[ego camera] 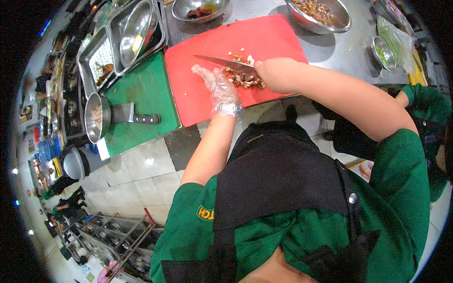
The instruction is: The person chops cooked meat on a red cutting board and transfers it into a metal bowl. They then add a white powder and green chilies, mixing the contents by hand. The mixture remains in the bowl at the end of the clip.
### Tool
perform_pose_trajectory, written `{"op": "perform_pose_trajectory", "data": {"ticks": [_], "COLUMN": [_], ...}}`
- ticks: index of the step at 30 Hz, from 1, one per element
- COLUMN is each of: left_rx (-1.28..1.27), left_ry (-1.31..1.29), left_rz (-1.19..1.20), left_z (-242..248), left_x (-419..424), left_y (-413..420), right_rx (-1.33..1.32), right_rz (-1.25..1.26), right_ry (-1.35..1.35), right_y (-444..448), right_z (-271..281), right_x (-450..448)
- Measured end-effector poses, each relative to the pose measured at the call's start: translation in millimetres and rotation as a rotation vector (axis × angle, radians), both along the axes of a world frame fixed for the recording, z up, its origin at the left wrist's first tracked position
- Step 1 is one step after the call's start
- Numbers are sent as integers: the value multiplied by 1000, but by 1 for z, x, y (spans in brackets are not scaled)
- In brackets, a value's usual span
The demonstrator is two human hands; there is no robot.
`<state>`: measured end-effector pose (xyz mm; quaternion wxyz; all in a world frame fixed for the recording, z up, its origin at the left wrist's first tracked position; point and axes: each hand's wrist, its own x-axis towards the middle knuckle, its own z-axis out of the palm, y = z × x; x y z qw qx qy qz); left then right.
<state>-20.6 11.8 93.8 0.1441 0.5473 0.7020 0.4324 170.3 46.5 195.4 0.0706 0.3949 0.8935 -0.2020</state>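
Note:
My right hand [281, 74], bare, grips a kitchen knife [221, 62] whose blade points left across a red cutting board [201, 102]. My left hand [221, 86] wears a clear plastic glove and a metal-banded wristwatch [228, 108]. Its fingers are apart beside the blade and hold nothing that I can see. Brown diced pieces, likely cooked meat [246, 81], lie in a pile on the near side of the blade. A few paler bits [249, 59] sit just beyond it. The knife's handle is hidden in my right hand.
A green cutting board [141, 88] adjoins on the left, bearing a cleaver [124, 114] and a steel bowl [96, 122]. Metal trays [115, 39] stand behind it. Bowls of meat [201, 9] and diced pieces [313, 12] stand at the back. A co-worker's green sleeve [424, 106] is close at right.

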Motion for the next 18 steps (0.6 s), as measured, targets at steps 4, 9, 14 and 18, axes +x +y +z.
{"op": "perform_pose_trajectory", "data": {"ticks": [4, 9, 14, 18], "left_rx": [59, -6, -15, 17], "left_ry": [-59, -166, -31, -265], "left_rz": [-3, -48, 15, -25], "left_z": [-8, -9, 2, 5], "left_x": [-5, -5, 4, 13], "left_y": [-1, -2, -4, -8], "right_rx": [-15, 8, -21, -22], "right_rz": [-107, -124, 33, -156], "right_ry": [14, 65, -40, 59], "right_y": [-12, 7, 18, -26], "right_z": [-37, -40, -7, -24], "right_x": [-24, -38, -23, -31]}}
